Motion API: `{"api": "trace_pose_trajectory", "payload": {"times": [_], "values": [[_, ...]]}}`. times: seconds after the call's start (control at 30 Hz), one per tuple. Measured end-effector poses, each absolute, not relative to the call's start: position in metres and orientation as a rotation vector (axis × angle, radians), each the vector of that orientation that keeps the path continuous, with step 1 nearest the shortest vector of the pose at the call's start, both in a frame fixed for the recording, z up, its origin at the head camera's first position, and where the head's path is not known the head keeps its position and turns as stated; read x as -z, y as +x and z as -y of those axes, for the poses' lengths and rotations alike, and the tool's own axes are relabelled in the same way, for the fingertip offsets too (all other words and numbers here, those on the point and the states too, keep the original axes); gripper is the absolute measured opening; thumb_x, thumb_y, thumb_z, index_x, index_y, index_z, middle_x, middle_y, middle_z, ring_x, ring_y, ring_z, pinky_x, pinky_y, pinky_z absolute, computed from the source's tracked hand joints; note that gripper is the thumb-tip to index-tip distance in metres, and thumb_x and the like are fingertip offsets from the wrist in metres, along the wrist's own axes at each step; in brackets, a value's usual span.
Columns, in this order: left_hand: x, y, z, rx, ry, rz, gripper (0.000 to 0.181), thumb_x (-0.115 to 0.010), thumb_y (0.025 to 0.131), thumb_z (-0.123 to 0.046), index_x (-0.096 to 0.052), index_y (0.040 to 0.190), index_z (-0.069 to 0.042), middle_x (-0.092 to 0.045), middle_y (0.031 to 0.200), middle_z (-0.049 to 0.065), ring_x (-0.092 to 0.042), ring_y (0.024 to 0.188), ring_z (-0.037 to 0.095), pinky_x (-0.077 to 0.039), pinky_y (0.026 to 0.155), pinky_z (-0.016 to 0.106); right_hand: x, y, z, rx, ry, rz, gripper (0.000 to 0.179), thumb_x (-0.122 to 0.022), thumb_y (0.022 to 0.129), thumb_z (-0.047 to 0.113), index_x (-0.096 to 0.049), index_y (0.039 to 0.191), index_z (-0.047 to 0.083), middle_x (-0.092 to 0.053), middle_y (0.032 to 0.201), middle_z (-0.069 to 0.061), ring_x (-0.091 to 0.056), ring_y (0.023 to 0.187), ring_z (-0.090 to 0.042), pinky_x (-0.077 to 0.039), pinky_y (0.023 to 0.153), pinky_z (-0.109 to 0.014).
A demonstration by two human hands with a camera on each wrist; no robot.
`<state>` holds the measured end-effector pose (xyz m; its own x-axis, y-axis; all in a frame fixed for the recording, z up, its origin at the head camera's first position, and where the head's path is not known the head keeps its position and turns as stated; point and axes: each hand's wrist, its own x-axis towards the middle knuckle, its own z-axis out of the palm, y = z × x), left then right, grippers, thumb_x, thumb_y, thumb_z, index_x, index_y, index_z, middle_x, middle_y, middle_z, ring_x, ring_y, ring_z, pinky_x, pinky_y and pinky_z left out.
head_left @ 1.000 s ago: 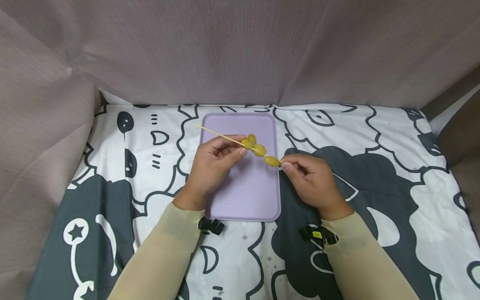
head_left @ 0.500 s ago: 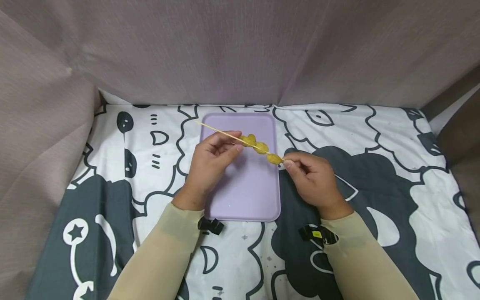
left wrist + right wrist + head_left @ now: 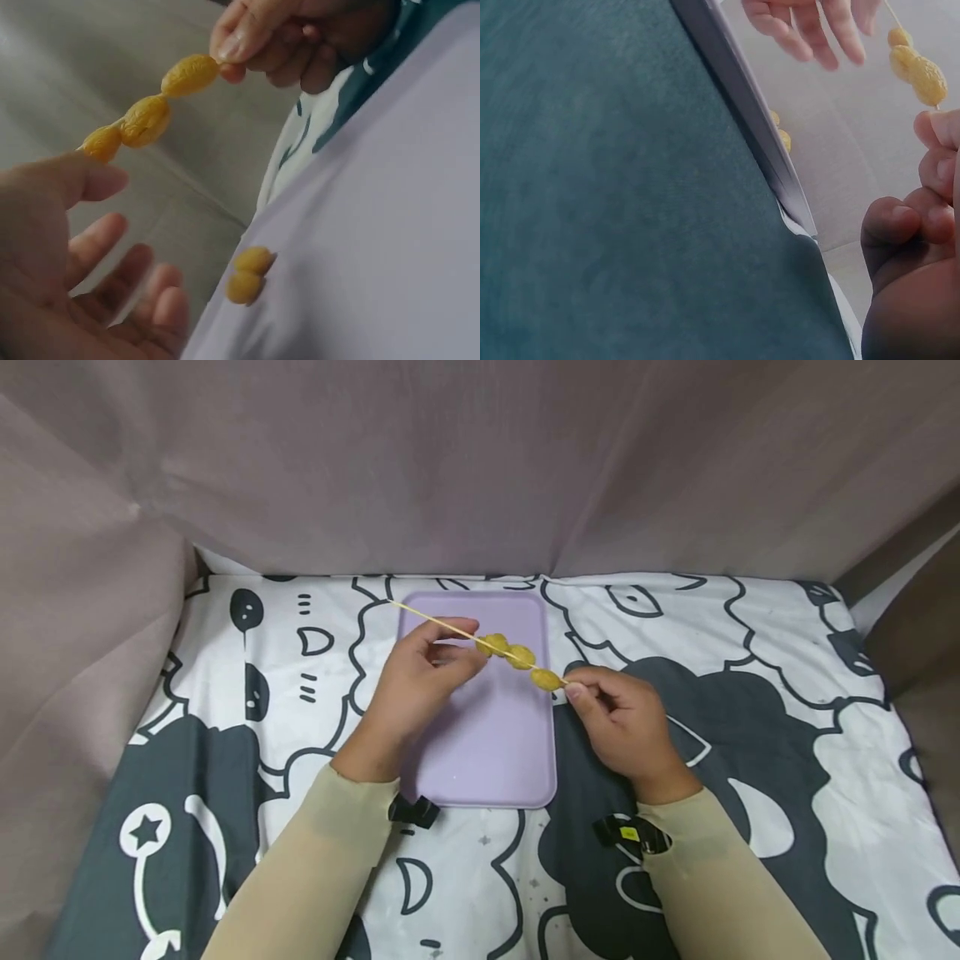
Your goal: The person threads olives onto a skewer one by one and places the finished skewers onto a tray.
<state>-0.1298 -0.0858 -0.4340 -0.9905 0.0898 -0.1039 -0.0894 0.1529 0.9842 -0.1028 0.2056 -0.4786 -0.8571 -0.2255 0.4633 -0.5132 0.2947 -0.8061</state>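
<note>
A thin wooden skewer slants over the tray, its bare end pointing to the upper left. Several wrinkled yellow oval pieces, like dried fruit, are threaded on its other half. My right hand pinches the lower end between thumb and index finger, beside the last piece. My left hand is around the skewer's middle with thumb and index finger apart, and its other fingers spread loosely in the left wrist view. Two loose yellow pieces lie touching on the tray.
The lilac tray lies on a black-and-white patterned cloth. Behind the cloth rises a grey-brown fabric curtain, which also closes off the left side. A black strap device sits at the right wrist.
My left thumb and index finger have parted and drawn back slightly from the yellow pieces. My right hand keeps its pinch on the skewer's end. The head view has shifted a little.
</note>
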Motion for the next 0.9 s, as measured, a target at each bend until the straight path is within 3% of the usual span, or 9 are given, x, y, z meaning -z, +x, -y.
{"api": "trace_pose_trajectory", "payload": {"times": [0.17, 0.37, 0.53, 0.7, 0.9], "values": [[0.429, -0.148, 0.081, -1.578, 0.208, -2.466, 0.038, -0.086, 0.096, -0.032, -0.079, 0.133, -0.025, -0.077, 0.133, -0.006, -0.073, 0.122, 0.021, -0.064, 0.102, 0.04, 0.478, -0.102, -0.208, -1.59, 0.652, 2.291, 0.017, -0.075, 0.1, -0.009, -0.082, 0.111, 0.002, -0.055, 0.071, 0.003, -0.043, 0.057, -0.006, -0.036, 0.053, -0.024], [0.43, -0.169, 0.073, -1.036, 0.544, -2.799, 0.043, -0.083, 0.098, -0.03, -0.076, 0.138, -0.015, -0.076, 0.134, 0.003, -0.07, 0.121, 0.023, -0.058, 0.109, 0.04, 0.477, -0.102, -0.208, -1.618, 0.631, 2.292, 0.019, -0.074, 0.1, -0.011, -0.082, 0.112, 0.001, -0.058, 0.073, 0.003, -0.044, 0.058, -0.005, -0.037, 0.053, -0.024], [0.432, -0.182, 0.067, -0.61, 0.793, -2.969, 0.04, -0.08, 0.099, -0.033, -0.077, 0.136, -0.016, -0.08, 0.127, 0.001, -0.073, 0.117, 0.027, -0.06, 0.105, 0.042, 0.476, -0.102, -0.207, -1.622, 0.628, 2.273, 0.016, -0.074, 0.1, -0.009, -0.082, 0.111, 0.001, -0.058, 0.073, 0.003, -0.044, 0.057, -0.006, -0.037, 0.053, -0.023], [0.433, -0.189, 0.064, -0.429, 1.015, -2.959, 0.027, -0.076, 0.1, -0.023, -0.08, 0.126, -0.016, -0.082, 0.122, -0.002, -0.075, 0.115, 0.026, -0.06, 0.103, 0.041, 0.477, -0.102, -0.208, -1.64, 0.637, 2.275, 0.018, -0.073, 0.1, -0.011, -0.081, 0.112, 0.0, -0.057, 0.074, 0.002, -0.044, 0.058, -0.006, -0.037, 0.052, -0.025], [0.435, -0.191, 0.061, -0.351, 1.004, -2.948, 0.022, -0.072, 0.104, -0.022, -0.082, 0.123, -0.019, -0.081, 0.119, -0.003, -0.072, 0.111, 0.03, -0.061, 0.099, 0.043, 0.477, -0.103, -0.208, -1.637, 0.639, 2.274, 0.018, -0.073, 0.101, -0.011, -0.081, 0.112, 0.0, -0.058, 0.076, 0.002, -0.044, 0.058, -0.006, -0.037, 0.052, -0.024]]}}
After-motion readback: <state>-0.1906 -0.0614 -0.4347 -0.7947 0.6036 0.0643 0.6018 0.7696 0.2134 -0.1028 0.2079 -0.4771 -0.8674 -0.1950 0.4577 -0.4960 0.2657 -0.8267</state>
